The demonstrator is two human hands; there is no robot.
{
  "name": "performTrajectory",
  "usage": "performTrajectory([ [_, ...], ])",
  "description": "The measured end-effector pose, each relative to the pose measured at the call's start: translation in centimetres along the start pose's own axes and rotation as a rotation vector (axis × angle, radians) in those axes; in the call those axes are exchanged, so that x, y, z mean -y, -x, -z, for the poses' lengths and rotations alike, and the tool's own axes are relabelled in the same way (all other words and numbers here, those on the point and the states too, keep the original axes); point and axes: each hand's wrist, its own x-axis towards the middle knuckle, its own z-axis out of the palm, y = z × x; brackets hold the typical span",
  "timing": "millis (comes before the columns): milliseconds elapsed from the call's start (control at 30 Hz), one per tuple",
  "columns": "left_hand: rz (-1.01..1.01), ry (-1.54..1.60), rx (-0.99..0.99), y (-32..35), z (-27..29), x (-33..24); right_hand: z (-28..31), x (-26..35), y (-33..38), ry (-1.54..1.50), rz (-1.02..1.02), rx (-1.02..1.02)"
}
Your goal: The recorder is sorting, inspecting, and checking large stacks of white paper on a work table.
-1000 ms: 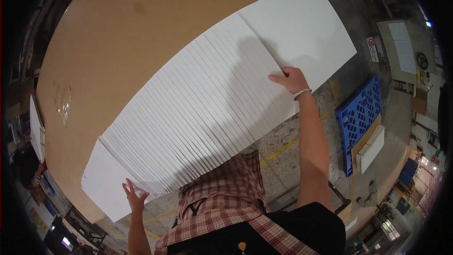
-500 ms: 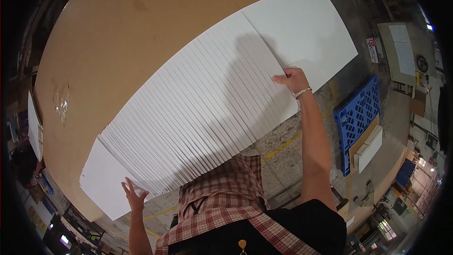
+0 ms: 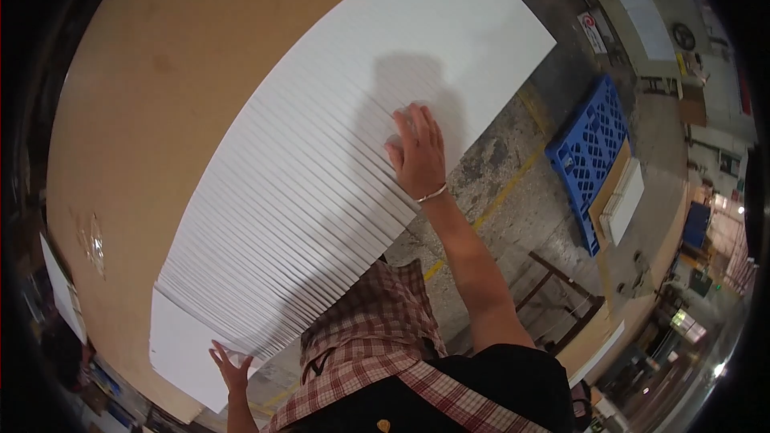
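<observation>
A long fan of white sheets [image 3: 281,168], overlapping like steps with narrow strips showing, spreads slantwise from lower left to upper right. My right hand [image 3: 419,152] rests on the right part of the fan, fingers stretched out and slightly apart, holding nothing. A bracelet circles that wrist. At the lower left end, my left hand [image 3: 233,366] has its thumb and fingers spread at the near edge of the sheets, beside a plain white end sheet [image 3: 188,349]. Whether its fingertips press on the edge cannot be made out.
The sheets lie on a wide brown tabletop [image 3: 160,72] with a shiny clear-tape patch [image 3: 96,244]. To the right, a blue plastic pallet [image 3: 589,152] stands near a stack of white boards [image 3: 624,200]. A dark metal frame [image 3: 561,297] is by my right arm.
My right hand has let go of a sheet's edge and moved left onto the fan, its fingers now extended. My left hand keeps its place by the near edge. The view has shifted.
</observation>
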Motion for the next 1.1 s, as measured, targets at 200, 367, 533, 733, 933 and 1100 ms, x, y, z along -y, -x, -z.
performTrajectory([
  [200,-0.208,-0.384,-0.187,-6.2,7.3,-4.3,0.3,-1.2,6.5,-0.446,-0.623,-0.533],
  [367,-0.690,-0.041,-0.319,-18.7,11.2,-30.8,-4.9,0.4,11.3,-1.384,-1.443,-0.568],
  [533,-0.726,0.068,-0.257,-25.3,9.2,-43.3,-1.0,5.2,7.3,-1.645,-1.608,-0.621],
  [733,-0.683,0.009,-0.383,-26.7,7.4,-44.5,-1.7,3.9,8.3,-1.717,-1.612,-0.604],
  [933,-0.672,0.044,-0.397,-28.0,7.9,-43.4,-2.6,4.1,7.0,-1.550,-1.703,-0.557],
  [1100,-0.593,0.016,-0.363,-27.8,7.7,-44.1,-3.8,2.5,8.5,-1.760,-1.516,-0.653],
])
